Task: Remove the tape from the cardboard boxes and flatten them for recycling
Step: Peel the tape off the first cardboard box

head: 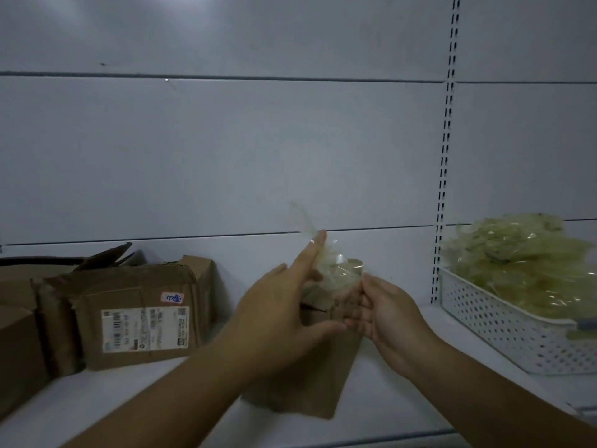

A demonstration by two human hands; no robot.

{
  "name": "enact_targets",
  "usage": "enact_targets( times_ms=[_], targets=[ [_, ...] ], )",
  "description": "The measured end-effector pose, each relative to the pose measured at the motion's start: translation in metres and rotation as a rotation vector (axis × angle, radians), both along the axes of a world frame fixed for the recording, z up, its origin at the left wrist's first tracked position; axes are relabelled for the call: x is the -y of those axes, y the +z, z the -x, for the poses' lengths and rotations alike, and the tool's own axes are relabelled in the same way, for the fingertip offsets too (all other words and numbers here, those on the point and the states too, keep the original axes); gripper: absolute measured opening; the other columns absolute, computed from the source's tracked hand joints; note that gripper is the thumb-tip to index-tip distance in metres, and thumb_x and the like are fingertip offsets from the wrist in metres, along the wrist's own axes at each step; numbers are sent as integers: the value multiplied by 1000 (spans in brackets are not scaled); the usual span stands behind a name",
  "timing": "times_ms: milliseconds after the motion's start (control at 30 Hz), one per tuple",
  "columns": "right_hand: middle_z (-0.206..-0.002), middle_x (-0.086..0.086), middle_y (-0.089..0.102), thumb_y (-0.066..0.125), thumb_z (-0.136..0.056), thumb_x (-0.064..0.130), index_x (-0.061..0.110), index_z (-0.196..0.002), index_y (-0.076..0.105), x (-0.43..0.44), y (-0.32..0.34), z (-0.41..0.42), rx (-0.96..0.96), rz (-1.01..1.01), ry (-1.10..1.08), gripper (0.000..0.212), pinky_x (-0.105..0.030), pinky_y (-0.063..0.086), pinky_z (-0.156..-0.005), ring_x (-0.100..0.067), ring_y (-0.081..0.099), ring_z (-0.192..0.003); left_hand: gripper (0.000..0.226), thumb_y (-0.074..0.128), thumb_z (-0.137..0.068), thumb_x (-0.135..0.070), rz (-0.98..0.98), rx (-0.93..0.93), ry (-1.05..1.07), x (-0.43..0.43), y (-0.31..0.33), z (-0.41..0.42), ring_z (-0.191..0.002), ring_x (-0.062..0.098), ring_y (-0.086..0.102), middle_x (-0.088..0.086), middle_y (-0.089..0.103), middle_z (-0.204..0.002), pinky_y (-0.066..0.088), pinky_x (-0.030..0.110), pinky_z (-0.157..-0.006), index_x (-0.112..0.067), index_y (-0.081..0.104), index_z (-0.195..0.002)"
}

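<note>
A crumpled strip of clear tape (336, 270) was held above a small cardboard box (307, 376) that stood on the white shelf (403, 383), near the middle of the view. The left hand (284, 321) had its forefinger stretched up along the tape and its thumb reaching across the box's top; the right hand (384, 315) pinched the tape's lower part between curled fingertips. One tail of the tape rose free above the left forefinger. To the left, well apart, stood a battered box with a printed label (139, 318), with more cardboard (19, 344) beside it. To the right, a white perforated basket (517, 334) held a heap of yellowish used tape (523, 263). Behind all stood a pale panelled wall (226, 156) with a slotted upright (447, 150)
</note>
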State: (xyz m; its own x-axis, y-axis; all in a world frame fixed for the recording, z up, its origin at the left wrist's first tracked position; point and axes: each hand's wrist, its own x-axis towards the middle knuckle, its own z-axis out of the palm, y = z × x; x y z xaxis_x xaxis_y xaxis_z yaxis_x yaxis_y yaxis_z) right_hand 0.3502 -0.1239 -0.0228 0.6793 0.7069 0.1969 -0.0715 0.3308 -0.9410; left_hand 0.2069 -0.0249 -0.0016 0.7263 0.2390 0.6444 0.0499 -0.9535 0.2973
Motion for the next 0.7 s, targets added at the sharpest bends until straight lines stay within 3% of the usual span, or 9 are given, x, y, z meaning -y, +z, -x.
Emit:
enact_targets(
  times_ms=[133, 200, 300, 367, 467, 533, 633, 700],
  targets=[
    [-73, -9, 73, 37, -101, 23, 7, -88, 63, 4, 6, 0, 45, -35, -58, 33, -23, 51, -46, -18, 69, -60, 109, 70, -69, -52, -125, 76, 73, -1, -21, -8, -108, -4, 51, -18, 57, -123, 40, 19, -92, -57, -17, -134],
    [-58, -5, 66, 35, -100, 18, 8, -76, 57, 5, 9, -8, 18, -80, -189, 34, -20, 47, -40, -10, 62, -47, 108, 71, -68, -48, -129, 90, 62, -8, -24, -7, -105, -11, 47, -21, 59, -119, 36, 15, -91, -57, -13, -135],
    [-55, -4, 46, 35, -98, 13, 13, -66, 44, 16, 26, -41, -87, -166, -406, 33, -14, 33, -31, -5, 42, -32, 103, 68, -65, -46, -91, 59, 45, -14, -25, -1, -106, -13, 47, -25, 60, -115, 31, 12, -92, -59, -5, -137],
    [-56, -1, 46, 39, -98, 20, 17, -71, 45, 24, 35, -61, -140, -168, -394, 28, -13, 31, -31, -5, 40, -32, 101, 70, -65, -38, 19, -8, -23, -23, -22, 9, -111, -9, 49, -27, 60, -112, 33, 12, -97, -62, 3, -137],
    [-58, 2, 55, 45, -97, 31, 22, -68, 60, 31, 42, -76, -99, -152, -276, 34, -22, 46, -49, -8, 50, -44, 106, 72, -66, -7, 131, -109, -62, -47, -11, 27, -107, -2, 54, -23, 62, -100, 38, 12, -97, -62, 13, -135],
    [-67, 3, 64, 45, -96, 34, 21, -63, 67, 32, 49, -78, -14, -146, -231, 41, -29, 46, -67, -9, 56, -62, 97, 66, -70, 3, 142, -152, 20, -57, 2, 32, -101, 1, 56, -20, 61, -96, 43, 17, -89, -55, 22, -135],
    [-81, 2, 65, 43, -97, 35, 15, -75, 61, 23, 56, -74, -17, -166, -191, 35, -35, 48, -79, -14, 59, -83, 69, 62, -82, -10, 149, -62, 82, -48, 15, 16, -95, 4, 55, -25, 55, -107, 43, 18, -76, -51, 33, -129],
    [-101, -5, 62, 40, -98, 38, 12, -88, 55, 12, 57, -67, -59, -157, -113, 32, -47, 50, -88, -21, 63, -94, 59, 56, -87, -24, 140, -69, 31, -29, 17, -8, -99, 7, 55, -20, 54, -122, 44, 24, -81, -51, 29, -132]
  ],
)
